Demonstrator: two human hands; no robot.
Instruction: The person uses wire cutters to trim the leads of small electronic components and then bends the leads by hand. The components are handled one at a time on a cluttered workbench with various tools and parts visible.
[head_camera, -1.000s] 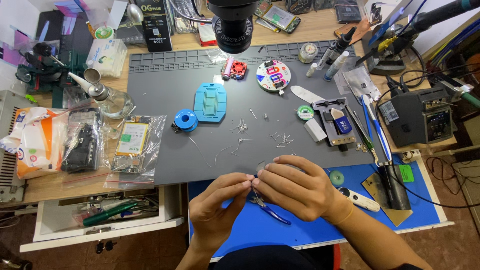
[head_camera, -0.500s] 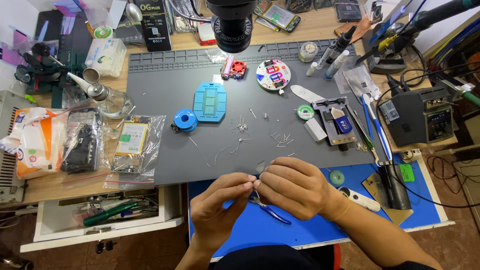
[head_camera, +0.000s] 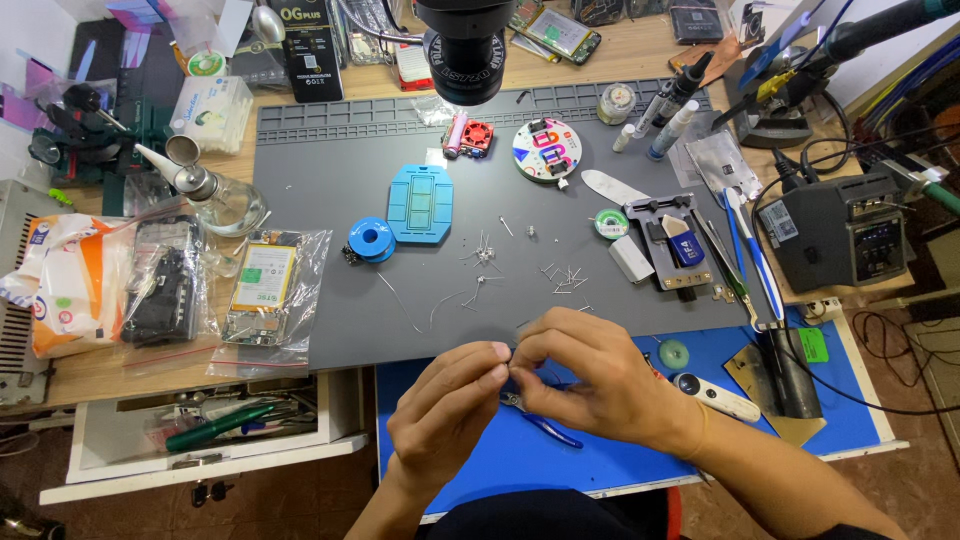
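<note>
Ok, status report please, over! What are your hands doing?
Left hand and right hand meet fingertip to fingertip, pinching something too small to tell. Blue-handled pliers lie just under them on the blue mat. Loose wire bits beyond, not blocking.

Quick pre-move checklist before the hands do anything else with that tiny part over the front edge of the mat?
1. Both hands in view: ok. Left hand and right hand meet fingertip to fingertip.
2. Part pinched between them: cannot tell; too small and hidden by the fingers.
3. Blue-handled pliers within reach: ok, lying on the blue mat under the hands.
4. Loose wire bits on the grey mat: not ok, scattered just beyond the hands.
5. Blue solder spool: ok, apart from the hands.
6. Microscope head: ok, not blocking the hands.
</note>
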